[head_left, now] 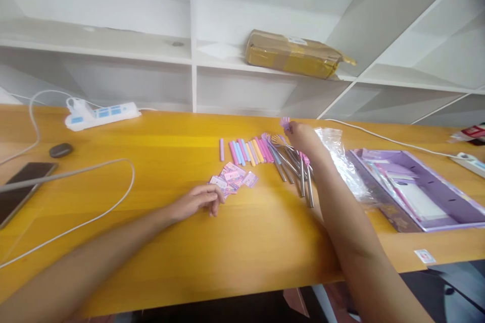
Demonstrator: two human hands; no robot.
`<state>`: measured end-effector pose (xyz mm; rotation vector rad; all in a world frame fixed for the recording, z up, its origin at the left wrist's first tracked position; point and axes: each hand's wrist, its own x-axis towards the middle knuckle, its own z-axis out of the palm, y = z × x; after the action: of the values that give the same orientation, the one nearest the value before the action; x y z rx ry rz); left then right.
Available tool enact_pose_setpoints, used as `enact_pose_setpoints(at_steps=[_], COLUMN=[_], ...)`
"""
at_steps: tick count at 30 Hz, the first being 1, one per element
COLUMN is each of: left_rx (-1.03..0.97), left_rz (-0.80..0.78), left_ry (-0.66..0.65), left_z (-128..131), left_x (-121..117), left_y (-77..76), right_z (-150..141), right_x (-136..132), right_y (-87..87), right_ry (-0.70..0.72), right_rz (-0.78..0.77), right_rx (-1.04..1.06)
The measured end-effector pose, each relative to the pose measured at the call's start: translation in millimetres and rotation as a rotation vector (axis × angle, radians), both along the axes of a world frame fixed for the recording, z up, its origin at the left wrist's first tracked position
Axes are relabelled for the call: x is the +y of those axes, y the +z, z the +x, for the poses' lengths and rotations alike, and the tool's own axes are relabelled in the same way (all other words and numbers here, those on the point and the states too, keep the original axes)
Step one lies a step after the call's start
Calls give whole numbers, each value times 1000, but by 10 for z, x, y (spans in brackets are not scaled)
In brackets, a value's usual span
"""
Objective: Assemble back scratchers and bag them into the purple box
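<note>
Purple back scratcher (285, 122) gripped in right hand (303, 136) near back of bench (227, 257); fingers clamped on it just below claw. More scratchers (310, 192) laid in loose pile below, metal rods pointed toward bench front. Coloured tubes (258, 152) lined up left of pile. Small cards (232, 176) heaped nearer front. Left hand (202, 197) held just beside cards, fingers loosely curled, slightly apart. Purple box (432, 171) set at right.

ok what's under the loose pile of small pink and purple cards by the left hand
The yellow wooden tabletop shows around the pile of cards. Beneath the pile itself nothing can be seen: overlapping cards cover it.
</note>
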<state>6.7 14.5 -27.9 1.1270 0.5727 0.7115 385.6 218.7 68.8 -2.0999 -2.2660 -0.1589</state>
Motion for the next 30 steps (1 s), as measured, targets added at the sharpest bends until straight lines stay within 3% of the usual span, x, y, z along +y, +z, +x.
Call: enact_pose_setpoints(at_steps=[2, 5, 7, 10, 14, 19, 23, 27, 30], left_rx=[11, 1, -15, -10, -30, -146, -79, 151, 303], left_rz=[6, 7, 0, -11, -67, -139, 9, 212, 383], left_ry=[-9, -10, 2, 12, 37, 151, 273, 212, 128], left_z=[-5, -5, 0, 3, -21, -16, 28, 55, 63], left_x=[5, 9, 5, -7, 10, 65, 17, -93, -154], left_y=[-18, -18, 1, 39, 86, 91, 21, 23, 84], right_z=[-151, -603, -1012, -1608, -2081, -2146, -1976, -1751, -1592], right_x=[-58, -249, -414, -603, -649, -761, -1264, -1840, -2070], right_y=[96, 234, 268, 179, -44, 2, 41, -265, -482], right_ry=[31, 170, 245, 254, 313, 400, 488, 768, 934], right_rz=[122, 304, 220, -78, -193, -202, -132, 20, 231], right_rx=[74, 239, 237, 101, 82, 104, 165, 254, 384])
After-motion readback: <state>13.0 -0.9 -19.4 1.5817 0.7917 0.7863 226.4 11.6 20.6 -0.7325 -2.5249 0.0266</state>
